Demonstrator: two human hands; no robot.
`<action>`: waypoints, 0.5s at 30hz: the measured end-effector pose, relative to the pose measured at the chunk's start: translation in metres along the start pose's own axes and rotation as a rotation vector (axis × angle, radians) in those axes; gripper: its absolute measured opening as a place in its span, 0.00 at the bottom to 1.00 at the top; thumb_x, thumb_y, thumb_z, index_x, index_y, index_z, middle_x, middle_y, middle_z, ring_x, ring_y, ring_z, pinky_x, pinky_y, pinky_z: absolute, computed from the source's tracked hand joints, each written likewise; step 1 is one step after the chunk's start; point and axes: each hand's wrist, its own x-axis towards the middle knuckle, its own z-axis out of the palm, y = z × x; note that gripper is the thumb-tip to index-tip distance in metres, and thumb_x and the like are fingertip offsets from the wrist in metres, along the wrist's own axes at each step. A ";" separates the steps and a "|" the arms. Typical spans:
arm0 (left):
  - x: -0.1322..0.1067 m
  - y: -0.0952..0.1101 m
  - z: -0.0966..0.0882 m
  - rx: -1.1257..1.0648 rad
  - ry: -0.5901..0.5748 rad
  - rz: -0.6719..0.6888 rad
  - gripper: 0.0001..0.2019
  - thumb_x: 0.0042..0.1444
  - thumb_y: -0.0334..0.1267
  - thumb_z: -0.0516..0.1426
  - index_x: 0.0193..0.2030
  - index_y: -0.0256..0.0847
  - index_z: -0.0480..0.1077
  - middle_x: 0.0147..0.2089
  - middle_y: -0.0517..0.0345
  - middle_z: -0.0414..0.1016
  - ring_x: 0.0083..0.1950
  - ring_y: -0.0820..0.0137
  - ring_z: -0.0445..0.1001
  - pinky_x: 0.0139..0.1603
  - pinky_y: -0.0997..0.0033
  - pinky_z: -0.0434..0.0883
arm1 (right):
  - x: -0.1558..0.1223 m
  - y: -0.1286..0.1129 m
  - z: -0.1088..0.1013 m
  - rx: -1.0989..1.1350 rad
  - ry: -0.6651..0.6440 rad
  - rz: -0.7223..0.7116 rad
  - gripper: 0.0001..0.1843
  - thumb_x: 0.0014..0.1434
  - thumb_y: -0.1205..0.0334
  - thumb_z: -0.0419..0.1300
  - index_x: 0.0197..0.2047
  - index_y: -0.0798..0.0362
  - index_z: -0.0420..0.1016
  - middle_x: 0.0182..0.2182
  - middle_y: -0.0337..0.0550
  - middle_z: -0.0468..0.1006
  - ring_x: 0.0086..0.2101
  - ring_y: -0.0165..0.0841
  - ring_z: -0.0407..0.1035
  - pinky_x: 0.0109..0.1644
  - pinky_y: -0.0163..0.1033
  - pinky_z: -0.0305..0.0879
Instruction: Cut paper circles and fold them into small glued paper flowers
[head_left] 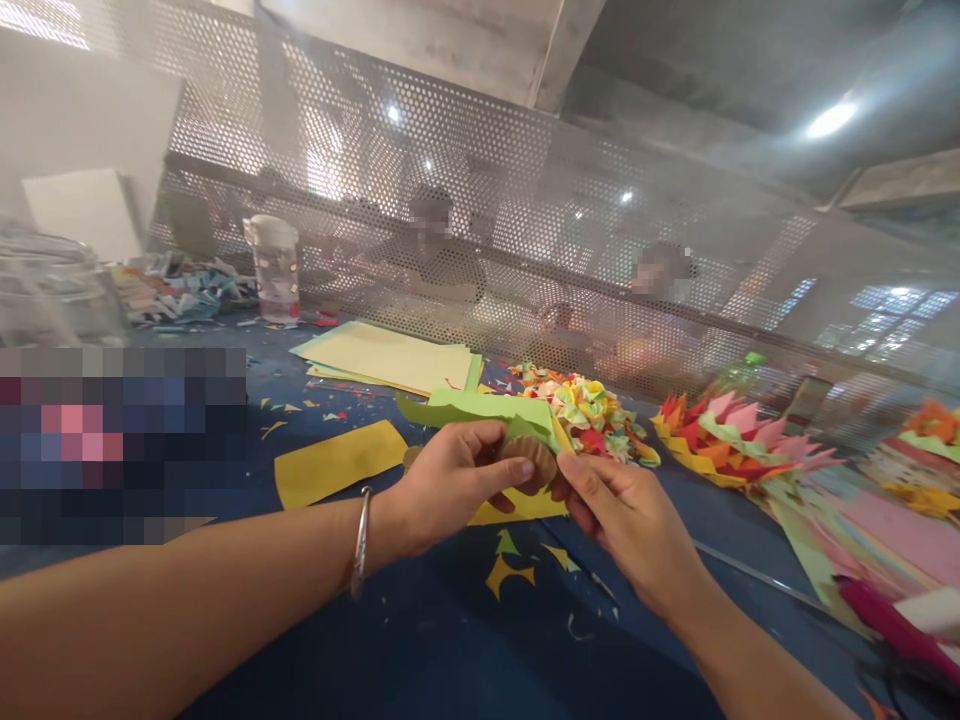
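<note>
My left hand (442, 485) is closed, its thumb pressing a small brown round piece (534, 465) against folded light-green paper (491, 405). The brown piece has a ridged or scalloped look; its material is unclear. My right hand (630, 515) pinches the right edge of the paper, where a yellow layer shows beside the green. Beneath my hands lies yellow paper (517, 507), and a yellow paper strip (341, 465) rests to the left. Orange and green paper offcuts (510, 575) are scattered on the dark blue table just in front.
Behind my hands are a stack of pale yellow paper (397, 358) and a heap of small paper flowers (592, 410). Large layered paper flowers (739, 435) stand right, near a magenta tool (892, 625). A water bottle (275, 270) is back left, before a perforated screen (510, 210).
</note>
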 end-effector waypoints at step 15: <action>0.000 -0.004 0.002 0.025 -0.052 -0.006 0.09 0.55 0.40 0.61 0.35 0.35 0.72 0.33 0.57 0.74 0.35 0.72 0.72 0.32 0.74 0.69 | 0.000 0.003 0.000 0.008 -0.023 0.017 0.28 0.64 0.39 0.54 0.25 0.53 0.69 0.15 0.31 0.57 0.18 0.25 0.49 0.20 0.33 0.44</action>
